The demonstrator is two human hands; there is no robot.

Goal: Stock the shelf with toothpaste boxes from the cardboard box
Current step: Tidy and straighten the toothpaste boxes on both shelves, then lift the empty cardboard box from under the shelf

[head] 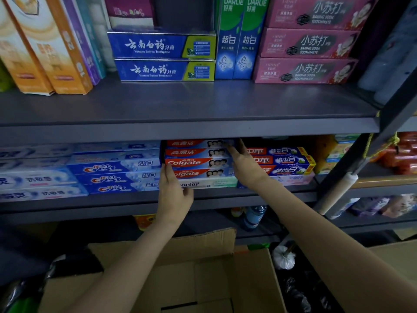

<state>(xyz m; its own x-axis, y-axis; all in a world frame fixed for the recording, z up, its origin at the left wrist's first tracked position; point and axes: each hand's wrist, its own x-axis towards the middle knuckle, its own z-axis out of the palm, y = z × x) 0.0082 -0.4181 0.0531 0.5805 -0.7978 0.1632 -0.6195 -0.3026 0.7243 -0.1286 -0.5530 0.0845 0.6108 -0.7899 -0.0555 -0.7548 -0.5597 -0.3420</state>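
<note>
A stack of red and white Colgate toothpaste boxes (198, 162) lies on the middle shelf (248, 195), on top of a pale box marked "octor". My left hand (172, 190) touches the stack's left end with straight fingers. My right hand (244, 163) presses its straight fingers against the stack's right end, reaching up to the top box. Neither hand grips a box. The open cardboard box (203, 274) stands below, between my forearms; its inside is mostly out of sight.
Blue Crest boxes (117, 176) lie left of the stack, blue and red boxes (286, 161) right of it. The upper shelf (180, 105) carries blue, green, pink and orange toothpaste boxes at its back. A dark shelf post (352, 168) slants at right. Bottles stand on the lower shelf.
</note>
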